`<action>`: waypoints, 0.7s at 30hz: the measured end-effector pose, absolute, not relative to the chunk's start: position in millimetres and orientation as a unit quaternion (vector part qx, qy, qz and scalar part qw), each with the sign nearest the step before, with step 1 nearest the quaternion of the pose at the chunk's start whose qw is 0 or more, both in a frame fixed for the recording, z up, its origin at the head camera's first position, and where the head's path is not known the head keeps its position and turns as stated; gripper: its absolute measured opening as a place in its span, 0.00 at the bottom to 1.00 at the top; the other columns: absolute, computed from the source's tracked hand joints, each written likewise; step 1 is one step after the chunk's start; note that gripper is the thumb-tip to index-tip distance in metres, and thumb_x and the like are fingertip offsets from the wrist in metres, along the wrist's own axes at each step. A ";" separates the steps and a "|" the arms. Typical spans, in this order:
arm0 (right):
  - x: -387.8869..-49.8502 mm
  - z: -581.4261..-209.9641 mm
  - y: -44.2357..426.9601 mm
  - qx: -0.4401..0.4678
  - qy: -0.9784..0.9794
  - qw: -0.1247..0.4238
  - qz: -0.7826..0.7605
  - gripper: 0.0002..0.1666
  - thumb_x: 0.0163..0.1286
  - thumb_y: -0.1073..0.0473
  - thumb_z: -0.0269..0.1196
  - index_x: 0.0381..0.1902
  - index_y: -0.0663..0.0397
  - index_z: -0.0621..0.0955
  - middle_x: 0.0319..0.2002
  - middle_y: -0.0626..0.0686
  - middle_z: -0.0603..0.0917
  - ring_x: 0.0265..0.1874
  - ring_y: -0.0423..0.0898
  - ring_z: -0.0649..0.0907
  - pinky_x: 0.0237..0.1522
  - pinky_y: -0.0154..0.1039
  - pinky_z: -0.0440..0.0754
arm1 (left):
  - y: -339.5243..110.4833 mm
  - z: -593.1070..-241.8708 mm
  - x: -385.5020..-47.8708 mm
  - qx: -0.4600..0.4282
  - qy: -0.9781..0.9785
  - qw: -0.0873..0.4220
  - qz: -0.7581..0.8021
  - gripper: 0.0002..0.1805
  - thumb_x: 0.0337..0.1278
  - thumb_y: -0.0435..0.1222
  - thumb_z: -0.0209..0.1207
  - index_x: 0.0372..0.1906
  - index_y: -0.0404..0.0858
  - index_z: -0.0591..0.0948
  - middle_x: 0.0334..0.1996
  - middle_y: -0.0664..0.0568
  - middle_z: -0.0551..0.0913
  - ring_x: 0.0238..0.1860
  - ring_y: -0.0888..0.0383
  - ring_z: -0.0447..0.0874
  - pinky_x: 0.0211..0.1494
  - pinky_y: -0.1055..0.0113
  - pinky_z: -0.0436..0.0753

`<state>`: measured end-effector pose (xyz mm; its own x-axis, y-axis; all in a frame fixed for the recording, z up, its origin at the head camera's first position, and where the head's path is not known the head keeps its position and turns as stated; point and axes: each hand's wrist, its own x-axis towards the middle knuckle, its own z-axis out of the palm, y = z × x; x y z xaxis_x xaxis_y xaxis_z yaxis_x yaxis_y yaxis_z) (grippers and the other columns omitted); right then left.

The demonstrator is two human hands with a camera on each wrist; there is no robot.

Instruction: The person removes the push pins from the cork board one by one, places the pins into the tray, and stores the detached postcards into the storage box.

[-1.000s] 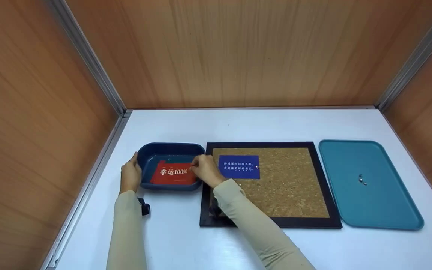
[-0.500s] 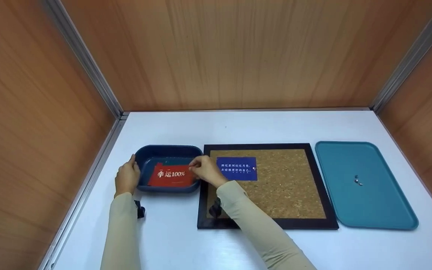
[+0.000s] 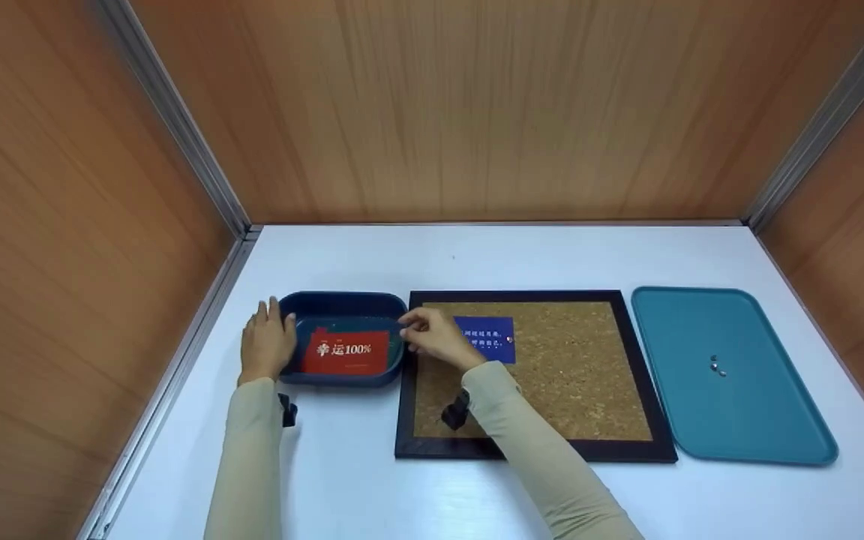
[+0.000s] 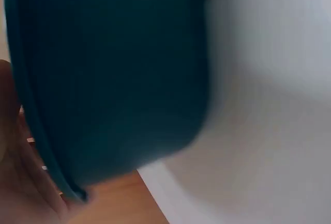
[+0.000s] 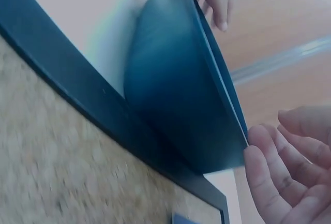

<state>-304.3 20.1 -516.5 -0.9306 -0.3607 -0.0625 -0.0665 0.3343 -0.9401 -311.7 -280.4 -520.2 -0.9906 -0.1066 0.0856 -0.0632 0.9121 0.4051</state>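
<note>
A dark blue plastic basin [image 3: 346, 379] stands on the left of the white table. Inside it lies a red card [image 3: 346, 354] with white lettering, over something teal-green. My left hand [image 3: 265, 343] rests at the basin's left rim with its fingers extended. My right hand [image 3: 439, 335] is at the opposite rim, its fingers loosely bent and touching the edge in the right wrist view, where the thumb stands apart. That hand partly covers a blue card [image 3: 488, 346] on the cork board [image 3: 544, 397], which has a small shiny pin at its right edge.
The cork board has a black frame [image 3: 537, 449] and sits right beside the basin. Further right lies a teal tray [image 3: 747, 420] holding several small shiny pins [image 3: 715, 367]. Wooden panels [image 3: 507, 112] enclose the table at the back and sides.
My right hand has moved from the red card to the right, to the basin's rim, leaving the card in the basin. The fingers of my left hand have straightened and shifted slightly inward.
</note>
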 end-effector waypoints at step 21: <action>-318.0 -521.1 106.3 -0.109 0.802 0.091 -0.580 0.18 0.70 0.62 0.59 0.53 0.69 0.78 0.41 0.61 0.83 0.42 0.65 0.83 0.45 0.52 0.85 | -171.5 -507.0 -308.3 -0.115 -0.976 0.091 -0.160 0.30 0.74 0.44 0.42 0.76 0.41 0.55 0.76 0.43 0.52 0.77 0.43 0.46 0.77 0.44 0.50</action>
<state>-318.0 106.3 -521.1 -0.9597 -0.2803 -0.0188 -0.0697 0.3024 -0.9506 -308.3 -171.5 -507.0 -0.9571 0.1956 0.2138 0.2537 0.9222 0.2918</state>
